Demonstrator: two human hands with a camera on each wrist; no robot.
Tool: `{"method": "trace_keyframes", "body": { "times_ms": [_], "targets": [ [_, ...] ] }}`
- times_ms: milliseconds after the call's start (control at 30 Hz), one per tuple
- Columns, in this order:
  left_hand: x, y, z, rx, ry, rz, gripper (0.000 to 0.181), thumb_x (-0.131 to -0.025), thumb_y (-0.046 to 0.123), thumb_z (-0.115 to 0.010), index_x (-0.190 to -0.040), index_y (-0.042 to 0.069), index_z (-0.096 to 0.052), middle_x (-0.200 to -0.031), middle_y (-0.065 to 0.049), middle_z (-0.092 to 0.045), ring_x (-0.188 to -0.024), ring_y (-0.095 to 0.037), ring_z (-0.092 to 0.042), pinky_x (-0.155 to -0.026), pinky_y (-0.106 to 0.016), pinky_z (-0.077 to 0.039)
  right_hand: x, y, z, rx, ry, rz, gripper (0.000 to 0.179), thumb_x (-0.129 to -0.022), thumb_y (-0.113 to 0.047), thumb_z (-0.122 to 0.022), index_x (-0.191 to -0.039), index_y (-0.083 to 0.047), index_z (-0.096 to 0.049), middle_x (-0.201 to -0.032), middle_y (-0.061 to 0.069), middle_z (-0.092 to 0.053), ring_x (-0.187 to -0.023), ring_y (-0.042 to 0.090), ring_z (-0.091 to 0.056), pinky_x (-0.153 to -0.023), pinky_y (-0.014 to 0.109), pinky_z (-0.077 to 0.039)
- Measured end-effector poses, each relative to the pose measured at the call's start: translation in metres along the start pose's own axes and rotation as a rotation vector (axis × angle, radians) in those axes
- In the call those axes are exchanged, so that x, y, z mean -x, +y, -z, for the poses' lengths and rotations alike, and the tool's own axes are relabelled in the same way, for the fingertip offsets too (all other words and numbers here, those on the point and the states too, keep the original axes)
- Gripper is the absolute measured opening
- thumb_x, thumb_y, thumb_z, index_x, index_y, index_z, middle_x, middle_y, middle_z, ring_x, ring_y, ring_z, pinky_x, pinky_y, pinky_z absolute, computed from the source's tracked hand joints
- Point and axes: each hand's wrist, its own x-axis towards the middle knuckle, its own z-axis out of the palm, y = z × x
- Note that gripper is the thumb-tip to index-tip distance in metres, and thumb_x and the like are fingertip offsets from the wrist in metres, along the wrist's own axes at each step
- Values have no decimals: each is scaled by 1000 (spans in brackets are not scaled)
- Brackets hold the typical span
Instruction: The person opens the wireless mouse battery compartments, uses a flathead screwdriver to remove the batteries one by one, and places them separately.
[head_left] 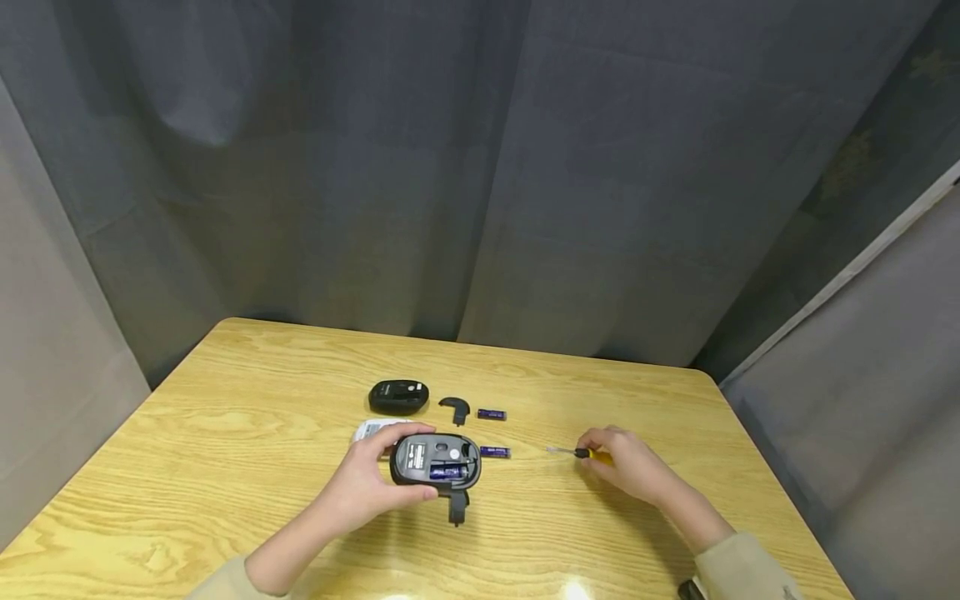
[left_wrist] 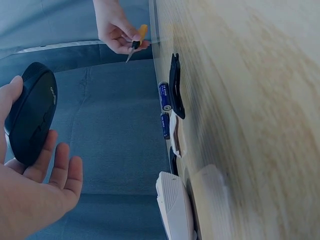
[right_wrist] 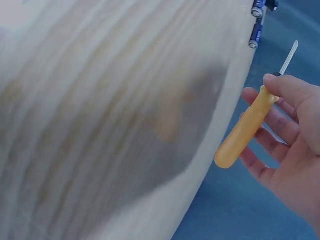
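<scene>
My left hand point(head_left: 367, 479) grips a black computer mouse point(head_left: 416, 458) by its edges, above the table and with its underside facing up. Its battery bay is uncovered, and a blue battery point(head_left: 447, 472) lies inside. In the left wrist view the mouse's smooth top point(left_wrist: 37, 115) shows between thumb and fingers. Farther right, my right hand point(head_left: 618, 462) holds a small screwdriver point(right_wrist: 245, 127) by its yellow handle, the metal tip pointing left toward the batteries. A black battery cover point(head_left: 457, 507) shows just below the held mouse.
Behind stand another black mouse point(head_left: 398, 398), a second black cover point(head_left: 457, 407) and two loose blue batteries, one farther back point(head_left: 492, 414) and one nearer point(head_left: 497, 452). A white mouse point(left_wrist: 175, 205) is partly hidden by my left hand in the head view. Grey curtains point(head_left: 480, 167) surround the wooden table point(head_left: 262, 400).
</scene>
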Motion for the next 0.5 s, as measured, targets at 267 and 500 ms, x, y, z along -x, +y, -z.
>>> {"method": "trace_keyframes", "body": {
  "times_ms": [267,500],
  "targets": [
    [0,-2,0,-23,-6,-34,65,-61,34,-88,-119,30,-60,-119,5,-61,-103,-18,-55,-86,-38,-46,-2,-12,15,-7,35,-27,17,-82,-10,-71,-97,-17,-67,-89,-6,-62,-82,11,-57,-66,29,-50],
    [-1,-3,0,-17,2,-23,66,-59,34,-89,-119,32,-60,-118,9,-61,-102,-17,-56,-87,-37,-47,-4,-22,26,-27,91,0,17,-81,-9,-72,-96,-16,-67,-88,-7,-63,-81,11,-58,-67,30,-51]
  ]
}}
